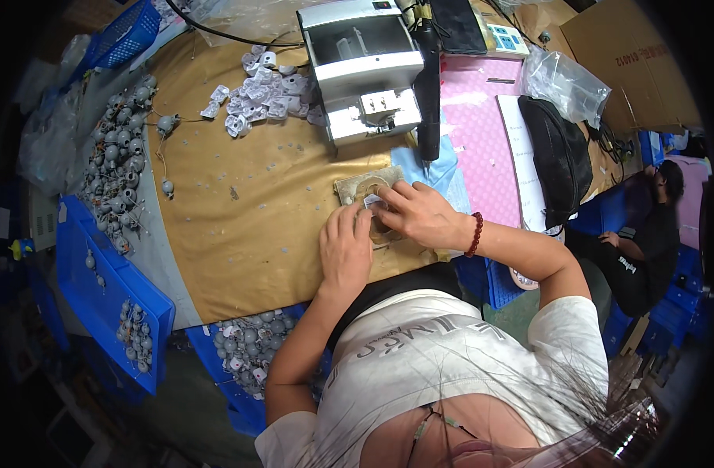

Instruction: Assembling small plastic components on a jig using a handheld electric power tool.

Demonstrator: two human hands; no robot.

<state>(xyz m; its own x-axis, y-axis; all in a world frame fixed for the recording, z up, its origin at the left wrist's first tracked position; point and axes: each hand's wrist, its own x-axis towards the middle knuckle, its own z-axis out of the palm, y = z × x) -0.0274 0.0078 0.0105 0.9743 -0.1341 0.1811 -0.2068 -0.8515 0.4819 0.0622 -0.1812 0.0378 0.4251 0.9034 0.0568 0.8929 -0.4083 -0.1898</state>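
Observation:
Both hands meet over a square tan-grey block [347, 187] with a rounded recess, lying near the table's front edge. My right hand [423, 218], a dark red bead bracelet on its wrist, has its fingers bent and pinched round a small white piece [372, 200]. My left hand [345, 246] rests against the left side of the block. Its fingers are curled together with their tips close to the white piece; what they grip, if anything, is hidden. Just beyond the block stand a silver-white bench machine [370, 74] and a black rod-shaped tool [428, 101].
White plastic parts [267, 93] are heaped at the far left, beside many grey round wired pieces [119, 156]. Blue bins [111, 281] flank the table. On the right lie pink foam [478, 117] and a black pouch [556, 160]. Another person [645, 242] sits further right.

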